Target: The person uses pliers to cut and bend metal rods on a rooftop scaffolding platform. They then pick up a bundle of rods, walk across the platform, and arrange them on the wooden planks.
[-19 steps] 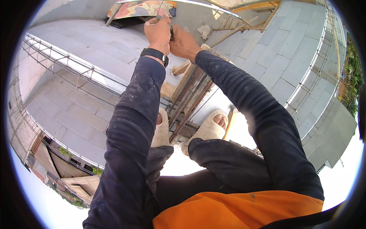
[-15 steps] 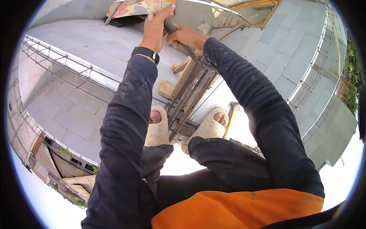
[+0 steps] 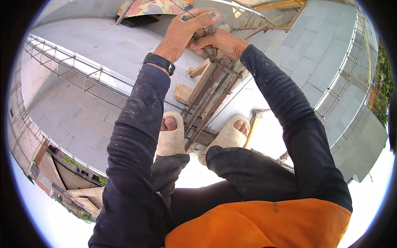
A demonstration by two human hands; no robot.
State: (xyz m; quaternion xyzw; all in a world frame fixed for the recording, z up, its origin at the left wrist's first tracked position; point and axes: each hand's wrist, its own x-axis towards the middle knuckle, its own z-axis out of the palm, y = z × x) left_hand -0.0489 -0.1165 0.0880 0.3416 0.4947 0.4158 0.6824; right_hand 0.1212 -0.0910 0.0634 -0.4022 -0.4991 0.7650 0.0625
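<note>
Both hands are closed on a pair of metal pincers (image 3: 211, 29) with grey handles, held over the rebar cage (image 3: 201, 97) in front of my feet. My left hand (image 3: 182, 36) wraps the handle side, its thumb stretched along the top. From the other side my right hand (image 3: 223, 42) grips the pincers, its fingers curled in beneath my left thumb. The pincers' head points down to the cage's end, touching or just above a cross bar (image 3: 229, 71); the exact contact is too small to tell. A thin dark wire curves above my left hand.
My sandalled feet (image 3: 171, 134) straddle the cage. Wood blocks (image 3: 182, 93) lie at its left side. Long rebar cages (image 3: 87, 76) cross the grey panel deck (image 3: 318, 45) at left and right. Timber (image 3: 281, 5) and a patterned cloth (image 3: 153, 8) are at the far side.
Both hands have shifted right and slightly nearer with the pincers. The handles, leaning left before, now stand more upright. My feet stay in place.
</note>
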